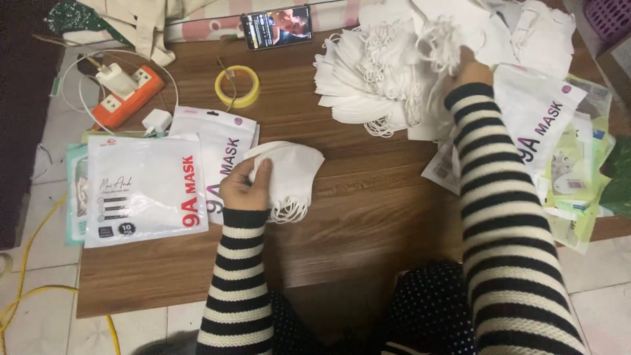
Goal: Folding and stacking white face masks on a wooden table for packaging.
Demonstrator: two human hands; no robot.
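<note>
My left hand grips a small stack of folded white face masks, their ear loops hanging toward me, over the brown wooden table. My right hand reaches into a big heap of loose white masks at the far right of the table, fingers buried among masks and ear loops. Both arms wear black-and-white striped sleeves. White mask pouches lie flat left of my left hand; another pouch lies beside my right forearm.
A yellow tape roll lies at the back centre. An orange power strip with white chargers sits back left. A phone with a lit screen leans at the far edge. Greenish packages pile at the right edge.
</note>
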